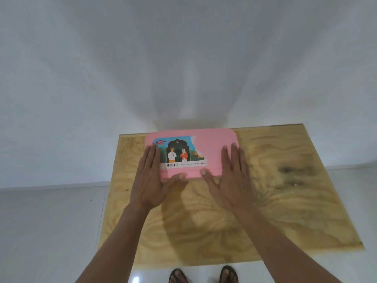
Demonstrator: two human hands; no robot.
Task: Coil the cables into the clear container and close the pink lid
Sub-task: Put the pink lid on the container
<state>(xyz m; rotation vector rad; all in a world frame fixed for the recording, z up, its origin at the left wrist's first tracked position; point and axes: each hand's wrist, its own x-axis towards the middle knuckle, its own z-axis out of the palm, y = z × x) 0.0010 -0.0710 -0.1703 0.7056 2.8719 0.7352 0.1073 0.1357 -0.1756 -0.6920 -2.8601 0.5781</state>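
head view: both flat, straight-fingered hands, left hand [150, 176] and right hand [232, 174], press the pink lid [206, 148] between them, apparently to seat it.

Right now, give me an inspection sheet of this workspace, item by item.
Surface: plywood tabletop, dark stain toward its right side.
Job's things: pink lid lies flat at the table's far edge, torn printed label on its left part; the clear container beneath it is hidden.
Clutter: nothing seen.
Grippers: left hand flat on the lid's left edge, thumb on its near edge; right hand flat on the right edge, thumb likewise. Fingers straight, pressing rather than gripping.
Cables: nothing seen; whether they are inside cannot be told.
Surroundings: white wall behind, pale tiled floor, the person's sandalled feet at the near edge of the view.
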